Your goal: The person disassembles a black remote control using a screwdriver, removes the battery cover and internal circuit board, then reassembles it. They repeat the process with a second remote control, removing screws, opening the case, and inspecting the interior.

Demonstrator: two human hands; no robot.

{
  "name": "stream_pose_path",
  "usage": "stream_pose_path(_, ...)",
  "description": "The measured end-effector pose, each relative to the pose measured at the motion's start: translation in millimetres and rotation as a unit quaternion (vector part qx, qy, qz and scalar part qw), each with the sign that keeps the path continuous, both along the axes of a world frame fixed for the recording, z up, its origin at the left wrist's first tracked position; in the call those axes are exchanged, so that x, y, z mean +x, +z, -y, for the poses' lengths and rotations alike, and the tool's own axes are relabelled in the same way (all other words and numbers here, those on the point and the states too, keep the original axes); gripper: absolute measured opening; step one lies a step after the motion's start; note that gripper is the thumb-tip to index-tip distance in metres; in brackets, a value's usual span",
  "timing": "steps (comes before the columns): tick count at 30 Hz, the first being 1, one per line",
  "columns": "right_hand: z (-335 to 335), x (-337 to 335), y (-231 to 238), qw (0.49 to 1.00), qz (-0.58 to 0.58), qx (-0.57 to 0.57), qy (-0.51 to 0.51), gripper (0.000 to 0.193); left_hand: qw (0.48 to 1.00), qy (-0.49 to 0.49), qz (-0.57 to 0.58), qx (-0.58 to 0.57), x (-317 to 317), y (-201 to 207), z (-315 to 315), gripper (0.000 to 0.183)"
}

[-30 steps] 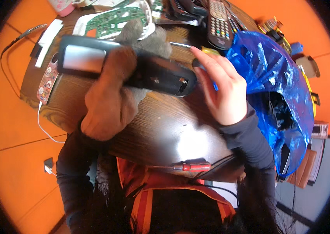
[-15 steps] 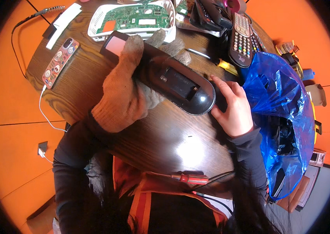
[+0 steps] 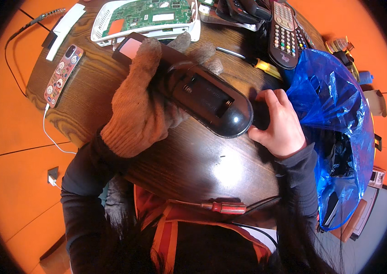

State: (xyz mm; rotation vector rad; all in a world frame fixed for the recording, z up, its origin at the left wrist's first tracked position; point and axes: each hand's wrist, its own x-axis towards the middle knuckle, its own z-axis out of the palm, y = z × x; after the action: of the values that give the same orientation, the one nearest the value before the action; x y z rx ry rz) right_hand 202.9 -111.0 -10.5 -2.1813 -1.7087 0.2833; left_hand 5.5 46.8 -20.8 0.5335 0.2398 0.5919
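A black remote control (image 3: 198, 93) lies back-up above the table, tilted from upper left to lower right. Its battery compartment (image 3: 207, 95) is uncovered, with metal springs at its ends and no batteries inside. My left hand (image 3: 141, 98), in a tan and grey knitted glove, is closed round the remote's middle, thumb on top and fingertips beyond the far edge. Bare, my right hand (image 3: 281, 124) is at the remote's rounded end. The right thumb tip is at that end's rim, while the bent fingers stand apart from the thumb.
A white casing with a green circuit board (image 3: 157, 16) sits at the back. Nearby are a yellow-handled screwdriver (image 3: 266, 67), other remotes (image 3: 284, 39) and a blue plastic bag (image 3: 326, 91). At left lies a phone (image 3: 63, 75) on a cable; a red-handled screwdriver (image 3: 227, 208) is in front.
My right fingers have drawn back from the remote's end and curled more. The left hand keeps its hold on the remote, which has turned slightly. The whole view has shifted a little.
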Motion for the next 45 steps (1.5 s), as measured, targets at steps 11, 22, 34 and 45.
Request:
stream_pose_path(11, 7, -3, 49, 0.725, -0.643, 0.246, -0.018, 0.018, 0.994, 0.04, -0.084, 0.05, 0, 1, 0, 0.048)
stream_pose_path(22, 1, -29, 9, 0.759, -0.622, 0.154, -0.117, 0.007, 0.996, -0.023, -0.017, 0.086, -2, 0, 8, 0.051)
stream_pose_path(34, 0, -16, 8, 0.69, -0.717, 0.081, -0.057, 0.014, 0.983, 0.021, -0.094, 0.158, -6, 2, 6, 0.051)
stream_pose_path(45, -2, -23, 17, 0.792, -0.6, 0.06, -0.098, 0.026, 0.927, 0.044, -0.141, 0.344, -4, 7, 11, 0.053)
